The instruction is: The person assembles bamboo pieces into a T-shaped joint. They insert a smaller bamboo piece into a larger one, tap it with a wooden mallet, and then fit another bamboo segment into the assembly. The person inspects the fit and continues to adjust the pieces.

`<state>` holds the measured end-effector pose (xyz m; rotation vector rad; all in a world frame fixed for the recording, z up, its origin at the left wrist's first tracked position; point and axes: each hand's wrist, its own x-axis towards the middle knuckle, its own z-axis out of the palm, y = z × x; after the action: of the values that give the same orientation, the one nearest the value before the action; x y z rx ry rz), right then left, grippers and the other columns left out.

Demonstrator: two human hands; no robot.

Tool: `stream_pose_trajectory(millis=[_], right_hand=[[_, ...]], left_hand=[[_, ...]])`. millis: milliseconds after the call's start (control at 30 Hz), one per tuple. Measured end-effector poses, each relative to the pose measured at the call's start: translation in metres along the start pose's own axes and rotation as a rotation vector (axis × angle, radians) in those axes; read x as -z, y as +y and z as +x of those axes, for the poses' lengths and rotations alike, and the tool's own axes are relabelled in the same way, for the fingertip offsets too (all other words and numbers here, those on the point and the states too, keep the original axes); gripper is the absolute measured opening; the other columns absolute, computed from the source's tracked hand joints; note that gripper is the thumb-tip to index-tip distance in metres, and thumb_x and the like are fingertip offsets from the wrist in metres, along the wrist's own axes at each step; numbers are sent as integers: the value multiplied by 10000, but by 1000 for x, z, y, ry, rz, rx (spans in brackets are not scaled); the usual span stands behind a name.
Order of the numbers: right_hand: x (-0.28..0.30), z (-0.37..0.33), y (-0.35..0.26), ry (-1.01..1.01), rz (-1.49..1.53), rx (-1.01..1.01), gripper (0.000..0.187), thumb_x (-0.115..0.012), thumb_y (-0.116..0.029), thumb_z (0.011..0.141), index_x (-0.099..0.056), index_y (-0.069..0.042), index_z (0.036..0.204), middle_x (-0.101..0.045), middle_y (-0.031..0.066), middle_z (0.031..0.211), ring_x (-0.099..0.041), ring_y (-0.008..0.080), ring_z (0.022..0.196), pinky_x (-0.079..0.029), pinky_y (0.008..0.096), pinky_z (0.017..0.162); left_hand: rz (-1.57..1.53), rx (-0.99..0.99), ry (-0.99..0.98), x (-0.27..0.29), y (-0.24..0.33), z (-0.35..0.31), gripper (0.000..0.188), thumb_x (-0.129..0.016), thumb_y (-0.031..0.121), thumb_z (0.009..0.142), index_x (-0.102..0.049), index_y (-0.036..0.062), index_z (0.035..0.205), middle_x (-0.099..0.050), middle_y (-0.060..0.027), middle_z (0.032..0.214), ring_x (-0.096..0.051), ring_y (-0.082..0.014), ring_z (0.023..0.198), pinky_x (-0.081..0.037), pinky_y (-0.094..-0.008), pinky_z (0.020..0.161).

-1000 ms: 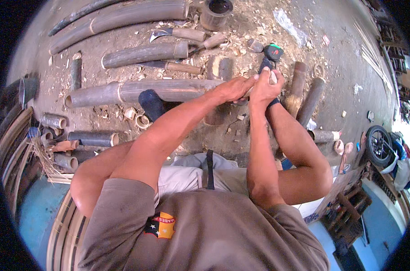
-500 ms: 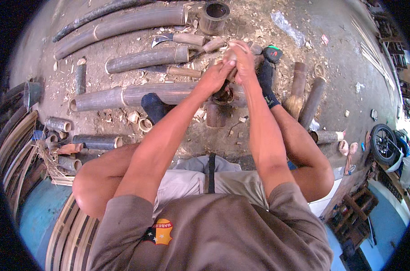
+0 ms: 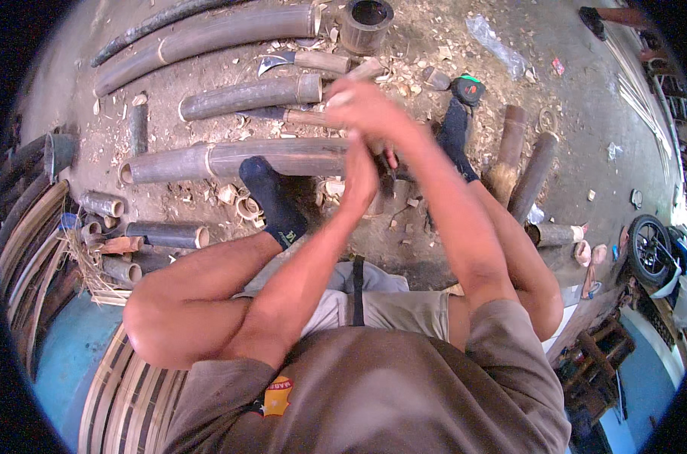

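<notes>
My right hand point(image 3: 365, 112) is smeared by motion. It is closed, with a pale spot at its fist, and what it grips is mostly hidden. Just below and nearer to me, my left hand point(image 3: 362, 175) is curled round something dark that I cannot make out, and its fingertips show on the far side. Both hands are close together over the right end of a long grey bamboo pole point(image 3: 279, 158), which lies crosswise on the floor. Beyond them lie a hooked-blade knife point(image 3: 278, 60) with a wooden handle and a shorter bamboo length point(image 3: 249, 97).
My socked feet flank the pole. A tape measure point(image 3: 467, 89) lies by the right foot, near a brown bamboo piece point(image 3: 508, 140). A hollow bamboo cup point(image 3: 365, 26) stands at the back. Split slats point(image 3: 135, 401) are at left, a wheel point(image 3: 651, 246) at right. Shavings litter the floor.
My hands have come apart from their joint grip. The right hand has swung left across the left one, which has come down nearer to me. A leg now shows at the far right.
</notes>
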<state>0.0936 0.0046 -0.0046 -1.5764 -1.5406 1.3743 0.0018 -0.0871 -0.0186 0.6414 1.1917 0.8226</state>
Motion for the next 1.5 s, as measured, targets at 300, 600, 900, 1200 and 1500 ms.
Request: stream_pose_trajectory(millis=[300, 600, 900, 1200, 1500], right_hand=[[96, -174, -129, 11, -1158, -352, 466, -636, -491, 931, -751, -70, 1096, -735, 269, 978, -735, 437, 929, -587, 526, 797], [-76, -244, -26, 568, 731, -380, 421, -672, -192, 966, -482, -35, 1308, -617, 70, 921, -668, 183, 716, -624, 358, 624], [-166, -188, 17, 859, 360, -449, 326, -665, -158, 915, -555, -10, 1184, -660, 78, 889, -633, 181, 698, -520, 351, 597], [-144, -182, 45, 715, 143, -547, 382, -706, -240, 892, -582, -23, 1181, -667, 119, 802, -659, 248, 681, -541, 406, 649], [40, -160, 9, -165, -226, -460, 389, -726, -242, 853, -634, 15, 1130, -683, 137, 759, -680, 217, 573, -557, 384, 559]], left_hand=[[816, -238, -695, -55, 105, 26, 1070, -104, 825, 979, -736, -11, 1198, -716, -218, 1052, -636, -363, 1049, -455, -484, 993], [1700, -727, -408, 80, 29, 24, 819, -731, 605, 841, -539, 108, 1463, -634, -217, 1355, -591, -437, 1250, -465, -515, 1036], [1594, -520, -773, 88, 42, 71, 945, -836, 690, 651, -607, 72, 1329, -715, -225, 1164, -669, -411, 1128, -516, -515, 954], [1532, -473, -471, 67, 47, 39, 1023, -686, 899, 634, -709, 26, 1167, -753, -234, 1025, -727, -390, 1010, -540, -492, 922], [1531, -449, -202, 55, 29, 38, 935, -617, 912, 699, -774, 37, 988, -749, -208, 810, -749, -349, 822, -528, -461, 879]])
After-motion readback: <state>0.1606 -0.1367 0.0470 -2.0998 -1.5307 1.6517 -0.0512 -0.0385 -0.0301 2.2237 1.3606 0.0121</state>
